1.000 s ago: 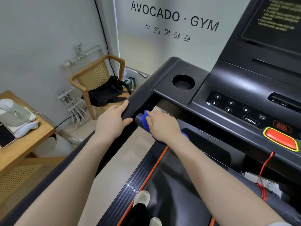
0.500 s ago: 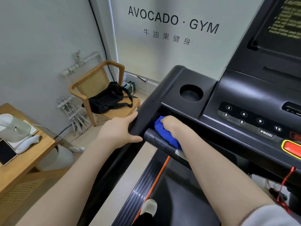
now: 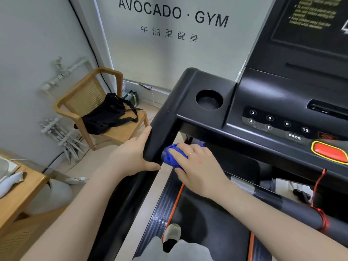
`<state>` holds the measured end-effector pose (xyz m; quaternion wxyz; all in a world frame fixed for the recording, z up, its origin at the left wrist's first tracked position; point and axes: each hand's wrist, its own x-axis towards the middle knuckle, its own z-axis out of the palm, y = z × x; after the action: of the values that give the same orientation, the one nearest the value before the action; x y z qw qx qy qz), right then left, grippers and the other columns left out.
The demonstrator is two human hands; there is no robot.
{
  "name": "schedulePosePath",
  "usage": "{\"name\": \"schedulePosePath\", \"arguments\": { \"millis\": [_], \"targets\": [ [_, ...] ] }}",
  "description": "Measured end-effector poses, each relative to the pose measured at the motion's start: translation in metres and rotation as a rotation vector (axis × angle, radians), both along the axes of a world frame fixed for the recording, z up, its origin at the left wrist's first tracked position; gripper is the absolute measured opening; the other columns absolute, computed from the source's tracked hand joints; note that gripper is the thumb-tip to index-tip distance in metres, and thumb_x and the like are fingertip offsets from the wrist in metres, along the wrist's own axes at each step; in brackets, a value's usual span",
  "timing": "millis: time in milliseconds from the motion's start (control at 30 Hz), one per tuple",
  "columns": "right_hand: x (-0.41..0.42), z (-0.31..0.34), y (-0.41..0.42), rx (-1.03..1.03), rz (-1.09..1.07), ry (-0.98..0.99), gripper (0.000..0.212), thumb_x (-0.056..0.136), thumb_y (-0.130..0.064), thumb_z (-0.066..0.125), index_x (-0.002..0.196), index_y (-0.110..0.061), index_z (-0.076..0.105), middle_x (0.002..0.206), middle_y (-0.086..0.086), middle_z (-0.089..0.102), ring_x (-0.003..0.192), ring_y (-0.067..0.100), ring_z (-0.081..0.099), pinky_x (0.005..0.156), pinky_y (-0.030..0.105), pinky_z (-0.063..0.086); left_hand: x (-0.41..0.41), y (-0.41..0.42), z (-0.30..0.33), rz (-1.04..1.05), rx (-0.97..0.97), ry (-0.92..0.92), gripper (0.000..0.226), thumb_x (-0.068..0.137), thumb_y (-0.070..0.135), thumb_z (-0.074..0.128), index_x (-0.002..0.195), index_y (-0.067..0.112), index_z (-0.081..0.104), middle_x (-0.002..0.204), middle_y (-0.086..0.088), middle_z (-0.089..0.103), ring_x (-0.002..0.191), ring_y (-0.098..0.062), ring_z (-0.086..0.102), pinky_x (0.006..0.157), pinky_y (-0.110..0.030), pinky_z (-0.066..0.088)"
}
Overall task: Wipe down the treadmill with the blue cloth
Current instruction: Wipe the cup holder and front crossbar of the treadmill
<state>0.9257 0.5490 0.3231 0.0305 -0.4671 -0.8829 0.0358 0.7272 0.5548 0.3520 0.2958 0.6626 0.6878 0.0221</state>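
Head view: the right hand (image 3: 197,166) wraps the blue cloth (image 3: 174,157) around the left end of the treadmill's (image 3: 207,80) front crossbar (image 3: 293,208), fingers curled on it for wiping pressure. The left hand (image 3: 131,155) grips the left side rail (image 3: 160,132), likely as a brace.

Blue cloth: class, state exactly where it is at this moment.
In the head view, the blue cloth is bunched under the right hand on the left end of the crossbar, beside the side rail that the left hand holds.
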Motion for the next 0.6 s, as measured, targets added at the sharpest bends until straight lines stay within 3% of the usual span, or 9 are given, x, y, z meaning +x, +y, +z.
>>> {"name": "schedulePosePath", "arguments": {
  "millis": [133,267,333,400,500,600],
  "targets": [
    [-0.011,-0.005,0.007,0.141,-0.114,-0.014,0.031,0.077,-0.036,0.039,0.089,-0.016,0.061,0.076,0.002,0.062,0.057,0.025,0.055,0.053,0.028,0.032,-0.002,-0.003,0.0,-0.015,0.064,-0.013,0.113,0.067,0.047,0.075,0.147,0.032,-0.003,0.137,-0.003,0.047,0.12,-0.021,0.047,0.092,-0.028,0.04],
    [-0.045,-0.006,0.009,0.163,-0.154,-0.012,0.013,0.079,-0.025,0.045,0.08,-0.016,0.054,0.074,0.0,0.06,0.054,0.024,0.05,0.055,0.03,0.027,-0.001,-0.002,-0.001,-0.025,0.094,0.011,0.112,0.07,0.048,0.073,0.147,0.03,-0.006,0.132,-0.004,0.05,0.117,-0.021,0.049,0.088,-0.027,0.041],
    [-0.044,-0.006,0.015,0.14,-0.159,0.02,0.018,0.075,-0.023,0.04,0.079,-0.017,0.057,0.074,-0.002,0.062,0.053,0.024,0.05,0.056,0.029,0.025,-0.001,-0.002,-0.003,-0.016,0.1,0.019,0.111,0.07,0.048,0.073,0.147,0.031,-0.006,0.131,-0.004,0.051,0.116,-0.021,0.05,0.087,-0.028,0.041],
    [-0.034,-0.003,0.018,0.072,-0.138,0.029,0.029,0.074,-0.023,0.039,0.091,-0.02,0.063,0.084,-0.003,0.065,0.059,0.025,0.055,0.058,0.028,0.027,-0.001,-0.003,-0.005,-0.015,0.113,0.041,0.11,0.07,0.049,0.072,0.146,0.032,-0.007,0.129,-0.004,0.052,0.113,-0.021,0.051,0.084,-0.027,0.042],
    [-0.013,0.001,0.015,-0.101,-0.132,0.051,0.048,0.078,-0.021,0.035,0.12,-0.026,0.058,0.115,0.0,0.06,0.087,0.031,0.055,0.07,0.034,0.035,-0.002,-0.004,-0.005,-0.031,0.136,0.047,0.109,0.07,0.048,0.071,0.146,0.034,-0.006,0.127,-0.003,0.054,0.111,-0.022,0.053,0.086,-0.031,0.046],
    [0.016,0.006,-0.001,-0.119,-0.267,0.079,0.055,0.077,-0.019,0.03,0.123,-0.029,0.059,0.121,0.0,0.06,0.093,0.032,0.055,0.076,0.035,0.038,-0.005,-0.002,-0.006,-0.051,0.13,0.042,0.11,0.07,0.049,0.071,0.146,0.035,-0.008,0.125,-0.002,0.055,0.106,-0.022,0.056,0.086,-0.036,0.049]
  ]
}}
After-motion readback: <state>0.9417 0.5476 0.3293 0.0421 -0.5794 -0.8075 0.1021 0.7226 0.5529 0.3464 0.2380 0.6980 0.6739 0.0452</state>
